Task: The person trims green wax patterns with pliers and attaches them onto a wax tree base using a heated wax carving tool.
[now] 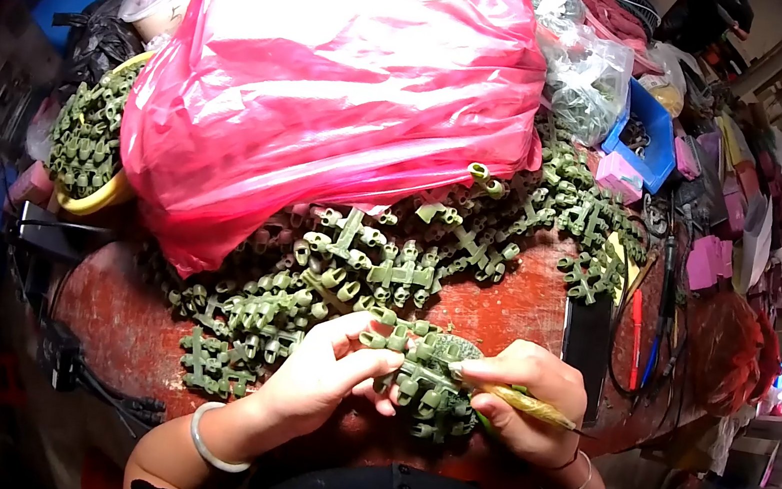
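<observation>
Low over the front of the red table, my left hand (322, 371) pinches a green branched piece (422, 376), waxy-looking, with rows of small knobbed parts on a central stem. My right hand (535, 398) is closed around a thin tool with a yellow handle (524, 402). A dark, thin tip sticks out from the handle to the right. The right fingers meet the right side of the green piece, and the tool's other end is hidden by them. Many similar green pieces (270, 312) lie heaped just beyond my left hand.
A large pink plastic bag (344, 86) covers the table's middle. At left stands a yellow basin (100, 196) of green pieces; a blue bin (645, 136) is at back right. Cables, a red pen (638, 332) and a dark flat object (585, 349) lie on the right.
</observation>
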Demonstrator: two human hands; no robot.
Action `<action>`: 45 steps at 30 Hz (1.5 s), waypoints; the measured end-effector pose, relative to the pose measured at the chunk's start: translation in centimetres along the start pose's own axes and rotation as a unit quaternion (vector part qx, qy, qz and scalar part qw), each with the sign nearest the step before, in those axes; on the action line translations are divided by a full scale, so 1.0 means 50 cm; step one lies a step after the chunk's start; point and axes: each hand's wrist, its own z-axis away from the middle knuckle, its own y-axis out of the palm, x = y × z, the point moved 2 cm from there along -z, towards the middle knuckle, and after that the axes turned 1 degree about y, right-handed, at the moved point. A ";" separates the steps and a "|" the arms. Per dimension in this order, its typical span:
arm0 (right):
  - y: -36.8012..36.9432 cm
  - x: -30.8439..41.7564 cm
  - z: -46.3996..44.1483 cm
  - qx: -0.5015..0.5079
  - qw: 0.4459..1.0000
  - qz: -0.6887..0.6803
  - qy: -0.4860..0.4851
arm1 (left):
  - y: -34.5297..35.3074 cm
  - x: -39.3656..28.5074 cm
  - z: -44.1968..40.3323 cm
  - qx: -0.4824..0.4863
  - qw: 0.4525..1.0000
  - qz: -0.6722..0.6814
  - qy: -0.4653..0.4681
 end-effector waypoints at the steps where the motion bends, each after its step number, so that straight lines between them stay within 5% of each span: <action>1: 0.003 0.002 0.001 0.002 1.000 -0.001 0.000 | 0.001 0.003 0.000 -0.011 1.000 0.005 0.001; 3: 0.001 0.010 0.003 -0.070 0.986 0.150 0.014 | 0.000 0.005 -0.001 -0.021 1.000 0.012 0.002; 5: -0.003 0.014 0.002 -0.103 0.983 0.150 0.015 | -0.001 0.004 -0.004 -0.010 0.999 0.044 -0.005; 11: -0.006 -0.005 0.009 0.051 0.989 -0.135 -0.010 | 0.001 0.001 -0.006 0.022 0.999 0.047 0.003; 15: -0.012 -0.008 0.032 -0.085 0.949 -0.258 0.162 | 0.010 -0.011 -0.002 0.037 0.995 0.086 0.017; 17: -0.007 0.005 0.018 -0.084 0.968 -0.127 0.200 | 0.007 -0.012 0.000 0.067 0.990 0.124 0.017; 21: 0.005 0.009 0.004 0.015 0.993 0.089 0.072 | -0.012 -0.001 -0.007 0.108 0.973 0.201 0.037; 25: 0.009 0.007 -0.002 -0.024 0.994 0.100 0.042 | -0.006 0.000 -0.010 0.136 0.956 0.257 0.035; 28: 0.009 0.008 -0.004 -0.028 0.993 0.104 0.041 | -0.008 -0.016 -0.003 0.160 0.967 0.193 0.030; 31: 0.012 0.006 -0.001 -0.011 0.993 0.107 0.047 | 0.015 -0.050 0.032 0.002 0.990 -0.121 0.070; 33: 0.014 0.005 -0.001 -0.004 0.993 0.105 0.052 | 0.007 -0.036 0.023 -0.074 0.886 -0.349 0.297; 37: 0.016 0.007 -0.002 -0.005 0.994 0.103 0.041 | 0.014 -0.052 0.018 -0.151 0.806 -0.469 0.329; 39: 0.018 0.008 -0.002 -0.005 0.994 0.100 0.039 | 0.025 -0.052 0.014 -0.135 0.809 -0.490 0.296; 43: 0.019 0.007 -0.004 -0.008 0.994 0.105 0.037 | 0.024 -0.049 0.005 -0.120 0.674 -0.613 0.393; 45: 0.021 0.002 -0.006 -0.017 0.994 0.105 0.033 | 0.027 -0.046 0.007 -0.138 0.684 -0.619 0.362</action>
